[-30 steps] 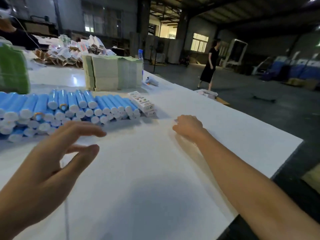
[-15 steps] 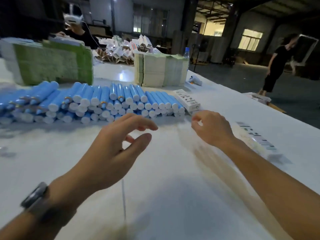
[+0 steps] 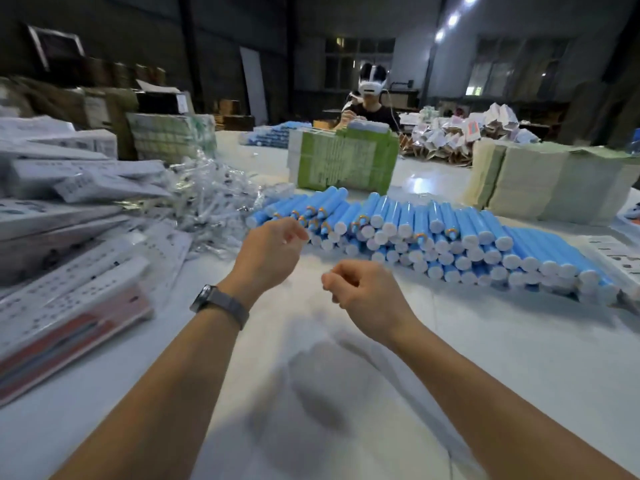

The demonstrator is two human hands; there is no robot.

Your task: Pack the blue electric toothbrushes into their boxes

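From the head camera, the white table (image 3: 502, 358) carries a long stacked heap of blue electric toothbrushes (image 3: 433, 237), white end caps toward the near side, running from the middle far out to the right. At the left lies a slanted pile of flat white boxes (image 3: 69, 244) with dark print, their ends blurred; whether any holds a toothbrush cannot be told. Beyond them sits a tangle of clear plastic bags (image 3: 211, 206), just left of the heap's far end. Behind the heap stand a green-faced bundle of cartons (image 3: 346, 164) and, to the right, pale stacked paper bundles (image 3: 554, 181); another flat printed box (image 3: 616, 261) lies at the right edge beside the heap. Across the table a person wearing a white headset (image 3: 372, 81) sits working. The left hand (image 3: 270, 258), with a grey wristband (image 3: 221, 304) on its wrist, hovers just in front of the heap's left end, fingers loosely curled and holding nothing. The right hand (image 3: 367, 296) hangs nearer, over bare table, fingers curled in with nothing seen between them. Compared with half a second ago, the view has swung left, bringing in the box pile and bags, and the right hand has drawn in close beside the left.
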